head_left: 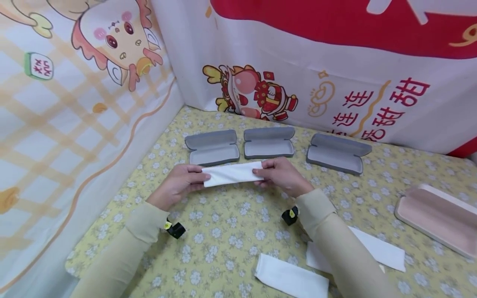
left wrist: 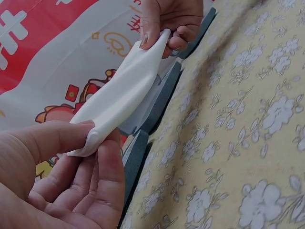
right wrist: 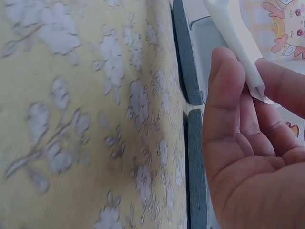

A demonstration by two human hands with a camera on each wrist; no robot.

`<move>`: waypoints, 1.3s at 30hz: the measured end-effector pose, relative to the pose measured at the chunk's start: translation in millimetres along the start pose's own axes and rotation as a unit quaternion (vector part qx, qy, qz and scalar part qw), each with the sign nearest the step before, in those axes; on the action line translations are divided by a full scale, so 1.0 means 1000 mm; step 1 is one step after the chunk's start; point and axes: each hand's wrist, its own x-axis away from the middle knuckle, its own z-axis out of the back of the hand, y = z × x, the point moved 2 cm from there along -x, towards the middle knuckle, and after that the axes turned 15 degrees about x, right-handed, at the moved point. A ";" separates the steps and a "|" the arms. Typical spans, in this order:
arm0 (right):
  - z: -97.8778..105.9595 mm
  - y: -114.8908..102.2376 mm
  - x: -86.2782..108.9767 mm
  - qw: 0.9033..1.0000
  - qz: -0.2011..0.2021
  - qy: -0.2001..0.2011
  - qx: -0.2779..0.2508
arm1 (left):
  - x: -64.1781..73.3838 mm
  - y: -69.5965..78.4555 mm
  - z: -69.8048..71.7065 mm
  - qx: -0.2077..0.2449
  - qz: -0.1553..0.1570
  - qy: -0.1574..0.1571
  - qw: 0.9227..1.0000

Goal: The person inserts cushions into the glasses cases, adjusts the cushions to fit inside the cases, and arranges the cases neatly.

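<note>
A folded white cloth (head_left: pixel 232 174) is stretched level between both hands, above the flowered tabletop. My left hand (head_left: pixel 181 181) pinches its left end, thumb on top and fingers beneath, as the left wrist view also shows. The other end is pinched by my right hand (head_left: pixel 281 176); the right wrist view shows the cloth's folded edge (right wrist: pixel 257 90) between thumb and fingers. Just beyond the cloth, two grey glasses cases stand with lids raised, one at the left (head_left: pixel 214 154) and one in the middle (head_left: pixel 269 148). Their pale insides face me.
A third open grey glasses case (head_left: pixel 337 156) sits farther right. At the right edge lies an open pink case (head_left: pixel 439 219). Near the front are a folded white cloth (head_left: pixel 290 276) and more white cloth (head_left: pixel 380 250) partly hidden by my right sleeve. Printed fabric walls (head_left: pixel 123 140) border the left and back.
</note>
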 end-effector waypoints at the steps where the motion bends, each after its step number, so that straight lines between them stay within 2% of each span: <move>1: -0.001 -0.001 -0.002 1.000 0.001 0.000 0.000 | -0.001 0.001 0.002 0.002 0.001 0.001 1.000; 12: -0.012 -0.019 -0.022 1.000 0.000 -0.003 0.014 | -0.009 0.012 0.020 0.014 0.010 0.037 0.999; 18: -0.017 -0.029 -0.033 1.000 0.003 -0.011 0.012 | -0.013 0.018 0.032 0.009 0.007 0.038 0.999; 26: -0.021 -0.033 -0.047 1.000 -0.004 0.011 0.021 | -0.022 0.028 0.040 0.037 0.007 0.040 0.998; 35: -0.025 -0.036 -0.064 0.998 -0.017 0.044 0.029 | -0.035 0.031 0.050 0.059 0.014 0.052 0.997; 39: -0.026 -0.039 -0.069 0.997 -0.018 0.060 0.040 | -0.041 0.035 0.052 0.071 0.006 0.053 0.996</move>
